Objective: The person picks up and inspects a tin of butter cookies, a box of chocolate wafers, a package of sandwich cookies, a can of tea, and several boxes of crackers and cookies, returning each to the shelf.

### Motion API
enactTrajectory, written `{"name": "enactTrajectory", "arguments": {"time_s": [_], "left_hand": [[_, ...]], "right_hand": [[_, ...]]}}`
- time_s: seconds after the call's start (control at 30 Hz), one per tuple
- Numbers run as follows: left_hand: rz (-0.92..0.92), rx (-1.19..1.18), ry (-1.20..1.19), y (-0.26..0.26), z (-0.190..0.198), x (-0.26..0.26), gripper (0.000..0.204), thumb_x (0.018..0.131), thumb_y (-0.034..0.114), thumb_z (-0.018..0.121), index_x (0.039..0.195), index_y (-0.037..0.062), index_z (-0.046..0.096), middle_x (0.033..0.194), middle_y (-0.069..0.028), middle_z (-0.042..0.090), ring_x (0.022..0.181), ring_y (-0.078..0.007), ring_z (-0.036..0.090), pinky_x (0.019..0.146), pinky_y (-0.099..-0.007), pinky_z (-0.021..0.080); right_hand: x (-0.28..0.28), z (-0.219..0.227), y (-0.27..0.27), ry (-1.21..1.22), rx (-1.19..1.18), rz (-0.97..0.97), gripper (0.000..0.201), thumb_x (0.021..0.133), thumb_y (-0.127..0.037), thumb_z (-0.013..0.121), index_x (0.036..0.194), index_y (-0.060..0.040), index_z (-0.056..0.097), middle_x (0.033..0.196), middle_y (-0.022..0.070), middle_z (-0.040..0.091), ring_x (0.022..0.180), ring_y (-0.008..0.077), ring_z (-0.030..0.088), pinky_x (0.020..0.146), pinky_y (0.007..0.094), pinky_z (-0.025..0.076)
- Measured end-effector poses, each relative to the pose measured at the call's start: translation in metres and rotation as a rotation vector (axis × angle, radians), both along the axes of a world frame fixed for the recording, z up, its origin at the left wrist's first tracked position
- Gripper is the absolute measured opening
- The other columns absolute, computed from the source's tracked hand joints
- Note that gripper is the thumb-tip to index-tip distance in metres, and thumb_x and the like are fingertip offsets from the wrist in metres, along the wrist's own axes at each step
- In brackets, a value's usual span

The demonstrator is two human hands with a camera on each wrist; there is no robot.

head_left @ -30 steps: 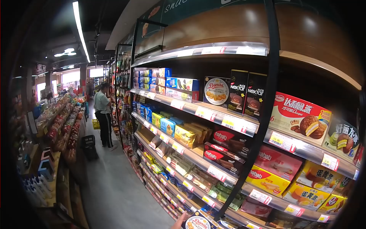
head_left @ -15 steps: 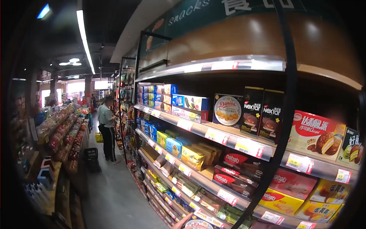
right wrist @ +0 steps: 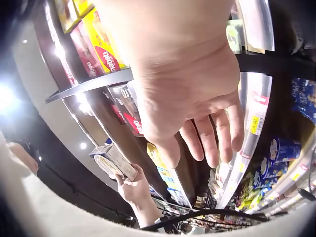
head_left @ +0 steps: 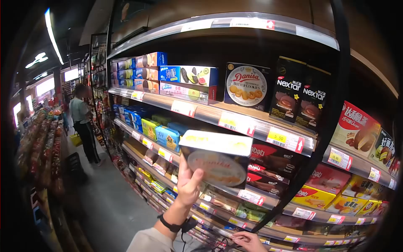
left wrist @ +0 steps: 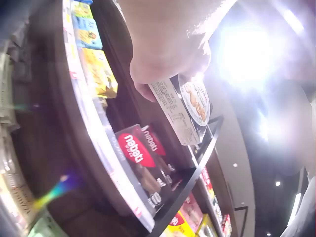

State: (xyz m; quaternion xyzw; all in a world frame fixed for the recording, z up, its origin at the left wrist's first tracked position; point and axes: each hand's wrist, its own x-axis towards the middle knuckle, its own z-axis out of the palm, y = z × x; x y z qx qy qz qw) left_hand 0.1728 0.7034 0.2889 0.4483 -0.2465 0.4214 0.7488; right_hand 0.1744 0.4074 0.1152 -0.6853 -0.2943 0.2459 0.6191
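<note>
In the head view, the left hand point(head_left: 190, 185) grips a Danisa box point(head_left: 217, 163) by its left end; the box's longer side runs across, dipping rightward, before the shelves and below a matching box point(head_left: 247, 85). The right hand point(head_left: 248, 242) lies lower, apart from it. The left wrist view has the box's front facing away from the shelves. In the right wrist view, the right hand is empty, fingers loosely extended, the box beyond.

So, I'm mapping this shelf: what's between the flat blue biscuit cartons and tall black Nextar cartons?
A dark, square Danisa carton, in the head view.
</note>
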Motion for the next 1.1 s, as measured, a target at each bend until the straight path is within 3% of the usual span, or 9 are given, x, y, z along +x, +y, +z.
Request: {"name": "enactTrajectory", "arguments": {"time_s": [0.2,0.4,0.43,0.5,0.73,0.83,0.87,0.9,1.1], "left_hand": [[0.134,0.254,-0.066,0.024,0.089,0.033,0.071,0.1,0.005,0.055,0.159,-0.0002,0.016,0.159,-0.0141,0.03,0.143,-0.023,0.036,0.119,-0.0365,0.026],[0.024,0.301,-0.203,0.03,0.167,0.072,0.067,0.103,0.012,0.055,0.158,-0.0008,0.019,0.157,-0.0168,0.035,0.142,-0.0229,0.036,0.119,-0.0362,0.026],[0.149,0.357,-0.252,0.031,0.173,0.083,0.067,0.103,0.014,0.054,0.158,-0.0004,0.02,0.158,-0.0198,0.033,0.144,-0.0261,0.034,0.12,-0.0377,0.025],[0.36,0.429,-0.215,0.035,0.176,0.097,0.067,0.103,0.018,0.054,0.158,-0.0011,0.02,0.159,-0.0234,0.031,0.147,-0.0313,0.031,0.121,-0.0398,0.022],[0.271,0.479,-0.204,0.027,0.174,0.119,0.068,0.104,0.025,0.052,0.157,-0.0007,0.02,0.15,-0.0261,0.039,0.14,-0.0373,0.038,0.117,-0.0407,0.028],[0.336,0.499,-0.204,0.024,0.177,0.121,0.065,0.104,0.021,0.051,0.157,0.0,0.022,0.136,-0.0229,0.048,0.129,-0.0328,0.049,0.11,-0.0377,0.037],[0.221,0.495,-0.132,0.024,0.177,0.116,0.066,0.105,0.018,0.052,0.16,0.003,0.018,0.158,-0.0186,0.034,0.142,-0.0223,0.039,0.116,-0.0331,0.031],[0.228,0.484,-0.093,0.023,0.177,0.115,0.064,0.105,0.018,0.052,0.159,0.0035,0.022,0.154,-0.0175,0.038,0.14,-0.0222,0.04,0.116,-0.0332,0.033],[0.616,0.573,-0.12,0.026,0.183,0.106,0.062,0.1,0.012,0.056,0.155,0.0,0.031,0.142,-0.0208,0.045,0.133,-0.0295,0.046,0.113,-0.0364,0.034]], "right_hand": [[0.008,-0.033,0.024,-0.104,-0.022,-0.119,0.028,0.092,-0.011,0.071,0.119,-0.0017,0.067,0.101,0.0062,0.071,0.09,0.0133,0.067,0.077,0.0286,0.055],[0.008,-0.067,0.049,-0.12,-0.195,-0.155,0.032,0.095,-0.012,0.068,0.126,-0.0054,0.066,0.113,0.0075,0.071,0.096,0.0142,0.067,0.084,0.0301,0.057],[0.007,-0.059,0.051,0.02,-0.123,-0.088,0.04,0.091,-0.012,0.074,0.127,0.0027,0.063,0.113,0.0091,0.072,0.1,0.0094,0.066,0.083,0.0234,0.053],[0.006,-0.054,0.059,0.053,-0.191,-0.083,0.036,0.095,-0.013,0.069,0.127,0.0029,0.063,0.115,0.0099,0.072,0.098,0.0087,0.066,0.083,0.0221,0.052],[-0.006,-0.047,0.065,0.075,-0.193,-0.15,0.037,0.095,-0.013,0.07,0.128,0.0016,0.063,0.113,0.0077,0.072,0.094,0.0065,0.065,0.079,0.0207,0.053],[-0.008,-0.06,0.051,0.02,-0.157,-0.197,0.033,0.096,-0.01,0.069,0.126,0.001,0.063,0.111,0.0067,0.072,0.094,0.0076,0.066,0.079,0.0216,0.054],[-0.008,-0.063,0.047,-0.013,-0.163,-0.205,0.033,0.096,-0.01,0.069,0.126,0.0011,0.063,0.11,0.0065,0.073,0.094,0.0079,0.067,0.08,0.0218,0.055],[-0.009,-0.067,0.043,-0.044,-0.171,-0.208,0.032,0.096,-0.009,0.069,0.125,0.0011,0.063,0.11,0.0062,0.073,0.094,0.0083,0.067,0.08,0.022,0.055],[-0.011,-0.075,0.033,-0.046,-0.075,-0.249,0.03,0.096,-0.007,0.068,0.124,0.0018,0.063,0.105,0.0068,0.073,0.094,0.0092,0.068,0.081,0.0236,0.055]]}}
